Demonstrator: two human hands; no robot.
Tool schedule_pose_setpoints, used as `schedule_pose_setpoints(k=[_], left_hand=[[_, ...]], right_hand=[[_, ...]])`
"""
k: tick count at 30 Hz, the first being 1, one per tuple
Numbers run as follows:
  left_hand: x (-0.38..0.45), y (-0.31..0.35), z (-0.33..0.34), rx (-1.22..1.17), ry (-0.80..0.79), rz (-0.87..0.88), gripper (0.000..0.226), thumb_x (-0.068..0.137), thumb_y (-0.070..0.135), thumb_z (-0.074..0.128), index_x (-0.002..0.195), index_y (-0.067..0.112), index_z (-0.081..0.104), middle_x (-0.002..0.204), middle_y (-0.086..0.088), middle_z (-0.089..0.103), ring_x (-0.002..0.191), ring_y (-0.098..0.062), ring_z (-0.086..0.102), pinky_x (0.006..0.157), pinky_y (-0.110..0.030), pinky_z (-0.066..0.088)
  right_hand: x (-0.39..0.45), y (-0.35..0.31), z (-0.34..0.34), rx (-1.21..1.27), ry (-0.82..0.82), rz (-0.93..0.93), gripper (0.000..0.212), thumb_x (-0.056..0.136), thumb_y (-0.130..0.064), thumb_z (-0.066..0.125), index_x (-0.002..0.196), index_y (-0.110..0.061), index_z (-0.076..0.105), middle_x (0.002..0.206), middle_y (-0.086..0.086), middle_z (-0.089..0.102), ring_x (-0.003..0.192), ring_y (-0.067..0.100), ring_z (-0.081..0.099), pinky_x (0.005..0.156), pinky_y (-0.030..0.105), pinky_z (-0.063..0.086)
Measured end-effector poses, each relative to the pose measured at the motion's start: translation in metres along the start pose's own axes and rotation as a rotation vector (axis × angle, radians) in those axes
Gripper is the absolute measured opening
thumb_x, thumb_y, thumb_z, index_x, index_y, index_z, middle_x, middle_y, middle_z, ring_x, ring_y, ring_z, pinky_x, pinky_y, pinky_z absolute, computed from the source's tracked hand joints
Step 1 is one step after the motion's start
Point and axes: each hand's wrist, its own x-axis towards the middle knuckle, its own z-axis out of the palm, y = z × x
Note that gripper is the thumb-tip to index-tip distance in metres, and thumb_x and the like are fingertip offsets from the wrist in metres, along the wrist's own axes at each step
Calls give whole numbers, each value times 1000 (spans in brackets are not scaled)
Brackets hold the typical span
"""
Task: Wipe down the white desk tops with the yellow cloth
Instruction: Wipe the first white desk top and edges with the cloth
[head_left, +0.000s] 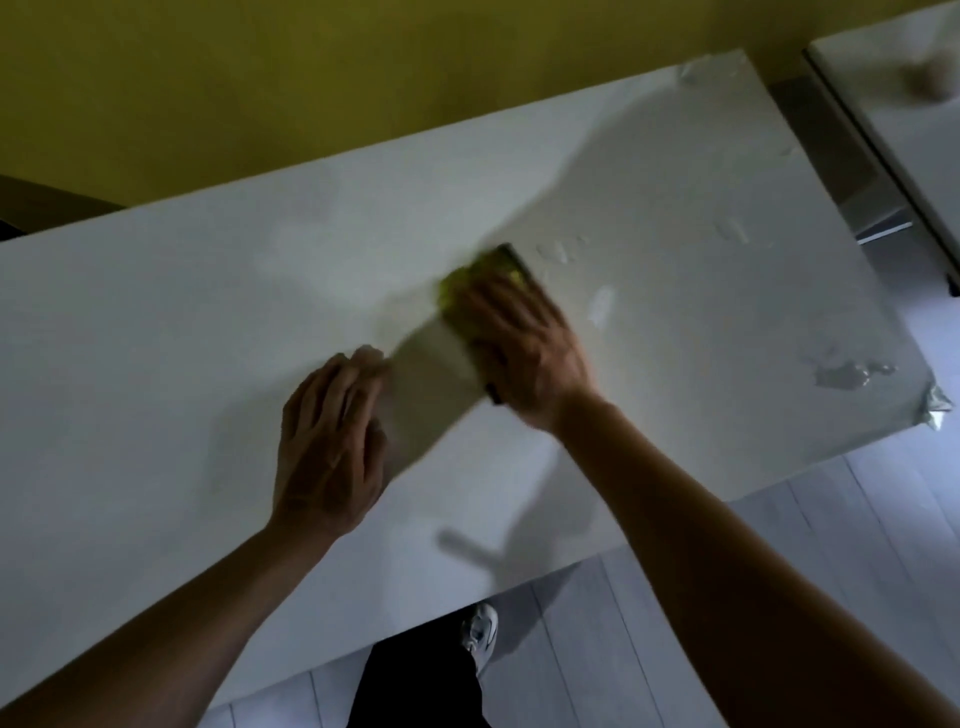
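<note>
Nearest the camera, a dark trouser leg and a white shoe (480, 636) stand on the pale plank floor (779, 545) just under the near edge of the white desk top (156, 364). Both bare forearms reach up over that edge. The left hand (332, 441) lies flat on the surface, fingers straight and together, holding nothing; it reads as a brace. Just beyond and to its right, the right hand (519, 343) presses down with spread fingers on the yellow cloth (480, 278), which shows at the fingertips and is blurred, as is the hand (a wiping stroke seems likely).

So the wiping step is in hand, near the middle of the desk. Farther right, wet patches (563, 249) glisten just beyond the cloth, and a larger smear (841, 371) lies near the right corner. The next move calls for carrying the cloth rightward across these with steady pressure. Beyond that corner, across a gap, a second desk top (909, 135) stands against the yellow wall (311, 78), apparently awaiting its turn.
</note>
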Motion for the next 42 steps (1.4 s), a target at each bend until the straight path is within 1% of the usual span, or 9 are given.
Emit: schedule_pose_setpoints(k=[5,11,17,22,24,27,33,38,42], left_hand=[[41,4,5,25,26,-52,42,95,21,49,132,5,59,137,-21,55,121,-45,52,102,-51,39],[105,-7,14,6,15,-7,55,101,21,44,155,9,43,163,-19,37,149,-40,36,122,-51,29],[138,-11,26,-31,52,20,58,103,22,43,157,3,39,164,-17,37,153,-37,32,124,-53,27],[160,-17,36,-37,107,-6,55,106,21,42,155,-3,39,163,-21,39,153,-37,34,124,-53,29],[170,-16,36,-18,97,-6,56,105,22,40,156,0,39,164,-19,37,154,-37,32,125,-52,27],[173,-13,33,-2,72,-35,60,102,24,37,158,3,37,166,-16,35,155,-35,30,127,-49,23],[174,-10,31,5,27,-80,64,101,25,37,161,5,32,169,-15,29,158,-33,23,130,-44,16],[172,-9,32,12,31,-86,61,105,28,35,160,2,33,168,-18,31,156,-37,27,129,-49,19],[172,-10,33,10,23,-103,64,109,40,29,158,-1,37,162,-22,39,152,-39,34,128,-50,23]], right_hand=[[0,91,-39,-136,183,593,54,100,-32,46,154,-25,40,158,9,41,148,28,32,121,45,27],[14,103,-48,-190,162,738,57,104,-33,35,159,-24,27,165,5,28,154,25,18,125,44,15],[62,33,4,-94,32,236,57,100,-33,47,153,-14,41,157,12,42,149,30,33,119,52,27],[91,32,12,-27,-96,-41,50,108,-33,43,157,-24,35,162,1,35,153,21,25,124,45,21],[99,59,6,-37,-35,-30,48,106,-32,46,152,-20,44,157,5,43,148,25,35,122,46,28],[122,107,-9,-119,83,309,53,102,-34,48,153,-21,42,156,9,43,146,30,36,119,44,32],[159,118,-9,-169,134,748,59,103,-38,35,160,-27,25,165,2,27,153,24,18,125,38,12],[178,52,29,-170,-22,224,57,97,-33,49,152,-18,44,157,7,42,149,28,32,123,51,20],[187,23,41,-26,-108,49,52,104,-36,44,153,-18,42,158,6,41,150,25,31,124,47,23]])
